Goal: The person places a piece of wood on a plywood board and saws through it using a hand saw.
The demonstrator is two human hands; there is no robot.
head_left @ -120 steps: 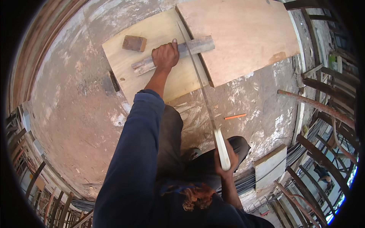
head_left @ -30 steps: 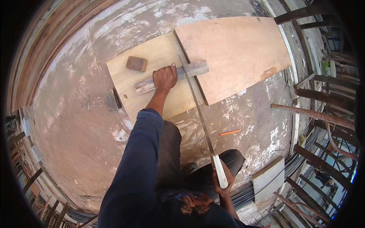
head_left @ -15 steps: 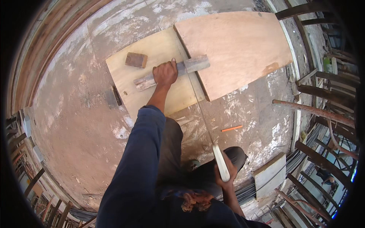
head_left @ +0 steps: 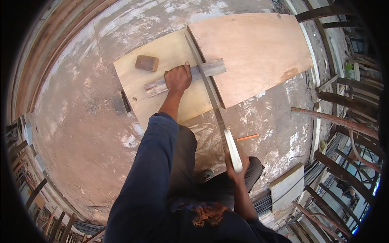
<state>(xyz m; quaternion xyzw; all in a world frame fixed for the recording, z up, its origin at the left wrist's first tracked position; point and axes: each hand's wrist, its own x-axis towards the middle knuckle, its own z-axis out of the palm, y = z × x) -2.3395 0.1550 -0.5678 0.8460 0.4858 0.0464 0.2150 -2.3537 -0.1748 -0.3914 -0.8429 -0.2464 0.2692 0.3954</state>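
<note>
My left hand [head_left: 178, 79] is closed on a weathered wooden batten [head_left: 213, 67], pressing it flat across a pale plywood sheet [head_left: 170, 48], with its far end overlapping a pinker board [head_left: 255, 48]. A long saw blade [head_left: 208, 91] crosses the batten just right of my fingers, along the board's raised edge. My right hand [head_left: 236, 162], low right beside my bent knee, is wrapped round the saw's white handle [head_left: 231, 143]. A brown wood block [head_left: 146, 63] lies on the pale sheet above my left hand. An orange pencil-like stick [head_left: 247, 137] is on the dusty floor right of the handle.
Dark timbers [head_left: 348, 101] and a rusty pole [head_left: 332, 121] line the right side. A light panel [head_left: 287, 188] lies on black bars at lower right. Stacked planks [head_left: 38, 48] curve along the upper left. A small figure of another person [head_left: 346, 188] shows among timbers at far right.
Since half a second ago my right hand and the saw have moved forward, away from me, pushing the blade farther past the batten. My left hand keeps its grip on the batten.
</note>
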